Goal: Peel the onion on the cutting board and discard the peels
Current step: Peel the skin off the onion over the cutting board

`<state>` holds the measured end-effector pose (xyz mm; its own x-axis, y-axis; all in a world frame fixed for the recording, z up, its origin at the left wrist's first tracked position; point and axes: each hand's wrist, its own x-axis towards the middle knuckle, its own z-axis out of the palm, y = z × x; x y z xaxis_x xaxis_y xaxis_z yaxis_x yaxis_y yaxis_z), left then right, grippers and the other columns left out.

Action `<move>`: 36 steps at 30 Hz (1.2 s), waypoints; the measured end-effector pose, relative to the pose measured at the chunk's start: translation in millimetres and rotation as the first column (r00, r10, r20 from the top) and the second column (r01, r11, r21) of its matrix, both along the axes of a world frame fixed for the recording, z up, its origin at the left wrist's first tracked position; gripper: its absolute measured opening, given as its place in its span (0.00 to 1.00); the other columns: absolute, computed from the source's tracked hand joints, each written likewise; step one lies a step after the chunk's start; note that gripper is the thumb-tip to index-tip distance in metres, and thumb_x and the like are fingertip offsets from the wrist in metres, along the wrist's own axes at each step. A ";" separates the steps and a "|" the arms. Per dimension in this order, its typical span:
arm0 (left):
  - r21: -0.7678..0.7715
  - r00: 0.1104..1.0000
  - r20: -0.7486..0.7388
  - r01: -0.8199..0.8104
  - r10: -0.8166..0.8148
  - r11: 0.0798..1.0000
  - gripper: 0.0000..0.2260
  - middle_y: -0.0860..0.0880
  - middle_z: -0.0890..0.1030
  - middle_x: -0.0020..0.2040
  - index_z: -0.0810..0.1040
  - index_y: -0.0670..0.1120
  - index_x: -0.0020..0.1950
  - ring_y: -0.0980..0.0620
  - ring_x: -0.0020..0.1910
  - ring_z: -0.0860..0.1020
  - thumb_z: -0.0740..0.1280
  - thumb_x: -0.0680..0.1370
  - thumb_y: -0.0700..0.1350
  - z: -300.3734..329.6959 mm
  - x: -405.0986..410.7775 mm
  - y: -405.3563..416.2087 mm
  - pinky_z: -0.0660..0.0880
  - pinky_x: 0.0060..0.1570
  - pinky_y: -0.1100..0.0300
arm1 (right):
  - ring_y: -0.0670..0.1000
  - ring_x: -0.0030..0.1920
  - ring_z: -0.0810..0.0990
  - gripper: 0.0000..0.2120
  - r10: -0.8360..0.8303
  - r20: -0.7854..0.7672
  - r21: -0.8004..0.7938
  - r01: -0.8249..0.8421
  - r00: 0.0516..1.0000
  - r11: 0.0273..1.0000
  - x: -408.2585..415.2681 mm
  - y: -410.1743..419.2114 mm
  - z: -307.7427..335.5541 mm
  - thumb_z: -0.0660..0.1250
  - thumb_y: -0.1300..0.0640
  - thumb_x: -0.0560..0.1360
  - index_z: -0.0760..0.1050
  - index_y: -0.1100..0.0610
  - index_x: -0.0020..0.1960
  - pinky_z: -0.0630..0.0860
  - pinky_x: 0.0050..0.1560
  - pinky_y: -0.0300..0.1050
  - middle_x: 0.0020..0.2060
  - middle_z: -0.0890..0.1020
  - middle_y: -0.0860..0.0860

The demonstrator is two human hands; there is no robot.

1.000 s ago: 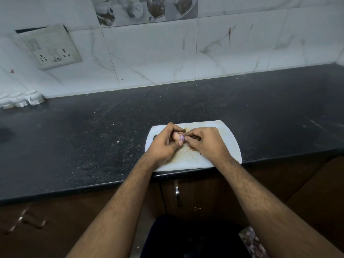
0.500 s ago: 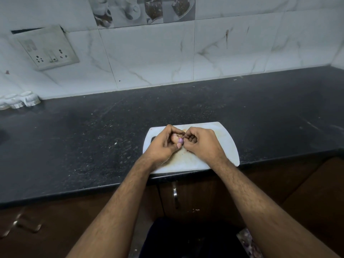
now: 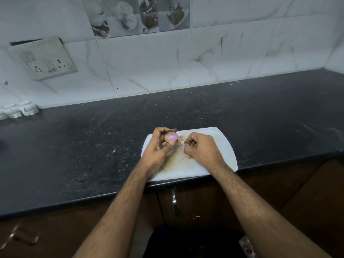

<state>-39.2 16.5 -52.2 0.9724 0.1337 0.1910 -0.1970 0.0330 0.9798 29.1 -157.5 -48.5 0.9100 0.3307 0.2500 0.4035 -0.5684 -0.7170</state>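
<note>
A small onion point(image 3: 170, 137), part brown skin and part bare purple, is gripped between the thumb and fingers of my left hand point(image 3: 158, 146) just above the white cutting board point(image 3: 221, 146). To its right, my right hand point(image 3: 200, 148) has its fingers curled and pinches a strip of pale purple peel point(image 3: 182, 144) a short way from the onion. Bits of peel point(image 3: 188, 156) and brownish smears lie on the board under and between the hands.
The board sits at the front edge of a black stone counter point(image 3: 74, 146). A marble-tiled wall with a switch panel point(image 3: 44, 58) stands behind. Small white cups point(image 3: 18, 109) sit at the far left. Brown cabinet doors with a metal handle point(image 3: 174, 202) are below.
My hands have come apart: the right hand has pulled away to the right with a strip of peel, and more purple flesh shows on the onion in my left hand.
</note>
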 end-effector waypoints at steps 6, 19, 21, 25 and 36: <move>0.018 0.998 0.003 -0.058 0.058 0.998 0.11 0.56 0.84 0.60 0.75 0.48 0.67 0.52 0.59 0.82 0.67 0.84 0.45 -4.9 2.9 2.2 0.79 0.61 0.58 | 0.44 0.52 0.81 0.17 0.136 0.099 -0.022 -0.135 0.986 0.991 -0.3 0.1 3.0 0.62 0.67 0.79 0.83 0.55 0.62 0.80 0.53 0.38 0.55 0.83 0.47; -0.003 0.998 -0.047 0.032 -0.032 0.999 0.25 0.45 0.85 0.62 0.77 0.43 0.69 0.46 0.60 0.85 0.78 0.73 0.40 -8.6 6.7 -3.8 0.81 0.62 0.52 | 0.41 0.41 0.84 0.03 0.108 0.077 0.195 -0.121 0.991 0.973 -3.8 -3.0 1.8 0.72 0.55 0.79 0.84 0.51 0.51 0.80 0.36 0.34 0.41 0.86 0.43; 0.052 0.999 -0.037 -0.018 0.020 0.998 0.23 0.44 0.84 0.60 0.78 0.44 0.67 0.45 0.57 0.85 0.77 0.73 0.39 -10.3 7.9 -4.7 0.81 0.64 0.47 | 0.43 0.42 0.85 0.04 0.128 0.075 0.168 -0.139 0.989 0.976 -5.3 -2.4 1.2 0.71 0.55 0.79 0.85 0.51 0.52 0.83 0.38 0.38 0.42 0.86 0.44; 0.204 0.996 0.020 -0.094 0.092 0.974 0.19 0.52 0.86 0.58 0.81 0.52 0.62 0.51 0.57 0.85 0.76 0.73 0.42 -10.4 6.4 -5.6 0.80 0.64 0.48 | 0.44 0.43 0.85 0.07 0.124 0.116 0.087 -0.135 0.985 0.987 -7.8 -1.2 1.2 0.70 0.54 0.80 0.85 0.51 0.55 0.84 0.43 0.49 0.44 0.86 0.44; 0.331 0.991 0.066 -0.130 0.114 0.935 0.19 0.56 0.85 0.56 0.81 0.58 0.59 0.54 0.57 0.84 0.77 0.73 0.39 -9.0 4.5 -5.8 0.80 0.61 0.54 | 0.42 0.36 0.84 0.06 0.095 0.098 0.027 -0.098 0.991 0.995 -8.3 -0.7 3.2 0.73 0.54 0.77 0.86 0.51 0.53 0.85 0.42 0.48 0.38 0.86 0.45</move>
